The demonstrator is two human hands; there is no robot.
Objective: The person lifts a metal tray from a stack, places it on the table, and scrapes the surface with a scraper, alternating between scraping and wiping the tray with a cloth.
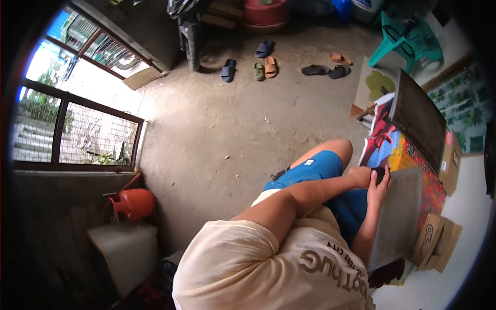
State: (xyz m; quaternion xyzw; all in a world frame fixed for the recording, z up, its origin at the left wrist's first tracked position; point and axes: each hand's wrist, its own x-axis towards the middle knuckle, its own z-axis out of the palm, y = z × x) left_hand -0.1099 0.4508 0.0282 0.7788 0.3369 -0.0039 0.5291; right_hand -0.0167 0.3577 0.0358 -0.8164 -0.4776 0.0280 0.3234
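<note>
My left hand [360, 177] is closed, its arm reaching across from the left over blue shorts. Against it, my right hand [379, 192] has its thumb and fingers bent round a small black object [381, 174]. The black object sits between the two hands, and its kind cannot be made out. My left fingers are mostly hidden but seem closed on its near end. Both hands are by the upper left corner of a grey board [398, 217], beside a table covered with a colourful patterned cloth [426, 178].
A dark panel [419, 119] stands tilted on the table, near cardboard boxes [430, 240]. A green plastic chair [405, 41] is at the upper right. Several slippers [270, 67] lie on the concrete floor [206, 124]. A motorcycle wheel [191, 46] and an orange gas tank [135, 203] are farther left.
</note>
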